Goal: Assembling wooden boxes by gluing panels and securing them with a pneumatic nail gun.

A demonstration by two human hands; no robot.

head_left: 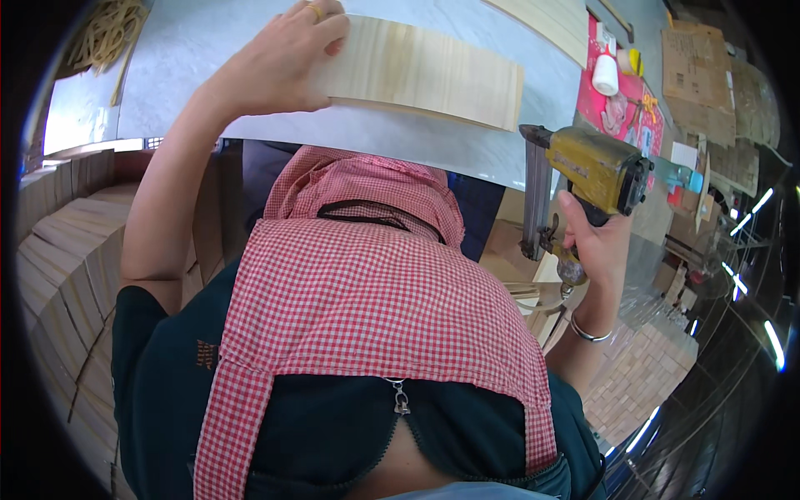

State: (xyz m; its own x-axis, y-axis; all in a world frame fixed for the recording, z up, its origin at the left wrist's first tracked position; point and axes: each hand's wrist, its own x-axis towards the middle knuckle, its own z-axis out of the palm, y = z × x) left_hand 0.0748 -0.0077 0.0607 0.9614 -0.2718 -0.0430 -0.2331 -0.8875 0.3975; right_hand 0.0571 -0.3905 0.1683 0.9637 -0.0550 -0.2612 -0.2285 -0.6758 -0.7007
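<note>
My left hand (279, 62) grips the left end of a pale wooden piece (425, 71), long and box-like, its thumb on the near side and its fingers curled over the far side. The piece lies near the front edge of a white marble-patterned table (192, 54). In my right hand (602, 250) is a yellow and black nail gun (592, 162), gripped by its handle. The gun's nose points left, close to the right end of the wood, with a small gap showing between them. Its grey magazine hangs down past the table edge.
Tan strips (104, 37) lie bundled at the far left. A white bottle (606, 77) and a yellow roll (631, 62) sit on a pink surface at the right, before cardboard (696, 71). Wooden pieces are stacked at the left (67, 275) and lower right (642, 367).
</note>
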